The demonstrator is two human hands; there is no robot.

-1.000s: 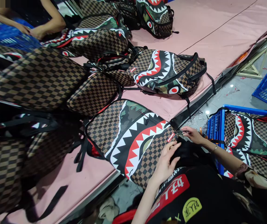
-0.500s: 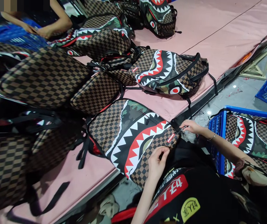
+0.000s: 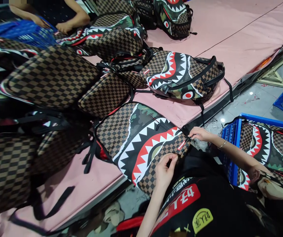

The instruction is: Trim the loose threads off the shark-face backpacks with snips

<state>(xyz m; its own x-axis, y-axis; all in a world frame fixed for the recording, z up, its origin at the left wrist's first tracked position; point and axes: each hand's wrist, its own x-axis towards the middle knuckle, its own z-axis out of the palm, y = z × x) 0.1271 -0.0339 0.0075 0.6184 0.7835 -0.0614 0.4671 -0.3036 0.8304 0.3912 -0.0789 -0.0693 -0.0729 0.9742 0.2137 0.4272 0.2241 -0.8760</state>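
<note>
A checkered backpack with a red-and-white shark-mouth print and camouflage patches lies on its back at the table's front edge, one end overhanging toward my body. My left hand is closed in a pinch, thumb and forefinger meeting at the backpack's near edge, beside its small red label. At the corner past that label, my right hand is pinched around something small and dark; its fingers hide what it is.
More such backpacks are piled left on the pink table; another backpack lies behind mine. A blue crate holding backpacks stands at my right. Across the table, a co-worker's hands are near a blue basket.
The view has shifted slightly, so the table's contents sit a little further right. Both my hands keep their pinches at nearly the same spots. The co-worker's hands have moved apart.
</note>
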